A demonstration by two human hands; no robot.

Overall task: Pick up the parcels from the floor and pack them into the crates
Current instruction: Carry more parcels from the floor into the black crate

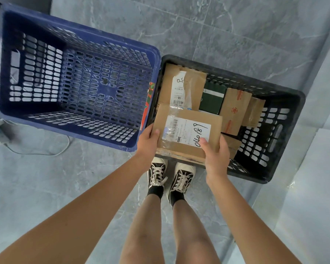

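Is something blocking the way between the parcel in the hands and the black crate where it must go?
Nothing visible blocks it. Both hands, left and right, hold the labelled cardboard parcel right above the black crate. The crate's top is open; other parcels already lie inside, so it may land on them.

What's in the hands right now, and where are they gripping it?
A labelled cardboard parcel: left hand on its near-left corner, right hand on its near-right corner.

One head-worn wide-angle view looks steeply down from standing height, near the hands, with crates just beyond and the floor (236,35) farther off.
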